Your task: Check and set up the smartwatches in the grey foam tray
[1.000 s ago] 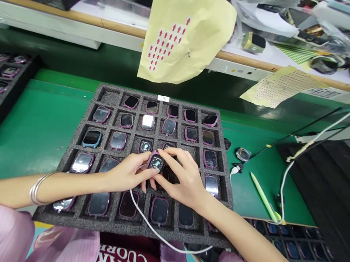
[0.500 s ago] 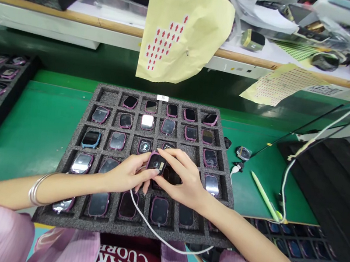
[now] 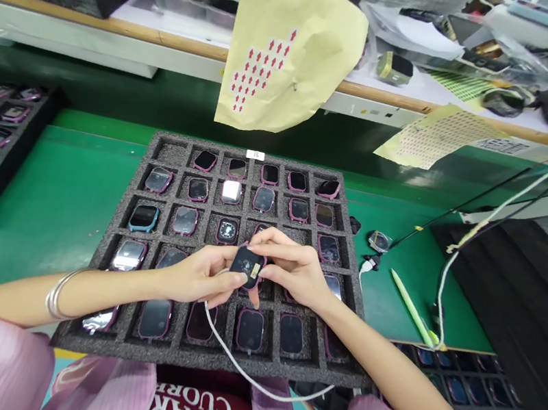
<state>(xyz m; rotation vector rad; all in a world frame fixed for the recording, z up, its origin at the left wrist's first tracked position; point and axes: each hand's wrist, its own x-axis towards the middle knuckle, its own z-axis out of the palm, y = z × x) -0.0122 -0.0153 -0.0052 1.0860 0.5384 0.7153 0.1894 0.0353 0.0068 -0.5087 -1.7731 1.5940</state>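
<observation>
A: Where is the purple-edged watch (image 3: pixel 246 265)?
B: Up in both hands, above the dark foam tray (image 3: pixel 207 361), over its middle compartments. The screen faces up, with a small pale yellow patch near its right side.

A: How does the left hand (image 3: pixel 213 277) hold it?
B: Its grip is narrow, closed on the watch: the thumb lies on the lower left of the screen, with fingers reaching underneath.

A: And the right hand (image 3: pixel 297 272)?
B: Its grip is closed on the watch as well, index finger at the top edge and thumb at the right side.

A: What about the white cable (image 3: pixel 247 375)?
B: It comes out below the left hand and curves rightward across the tray's front edge. The end inside the hand is hidden.

A: What else is around?
B: More watches sit in the tray's compartments, including a blue-cased one (image 3: pixel 143 218) toward the left. The tray rests on the green tabletop (image 3: pixel 73 187), and a light-green pen (image 3: pixel 411 307) lies to its right.
</observation>
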